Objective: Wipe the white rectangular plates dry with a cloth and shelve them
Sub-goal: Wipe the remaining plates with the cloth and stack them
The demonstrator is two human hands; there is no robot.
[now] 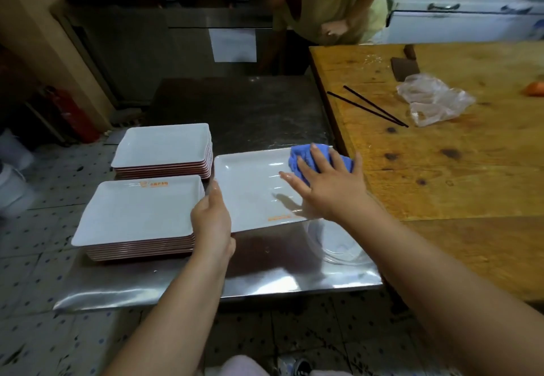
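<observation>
Right hand (332, 187) presses blue cloth (300, 158) onto plate (253, 193).

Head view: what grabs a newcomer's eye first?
The blue cloth under the right hand, pressed flat on the white rectangular plate at centre of the steel counter. The left hand grips that plate's near-left edge. Left of it stand two stacks of plates; black chopsticks lie on the wooden table at right.
</observation>
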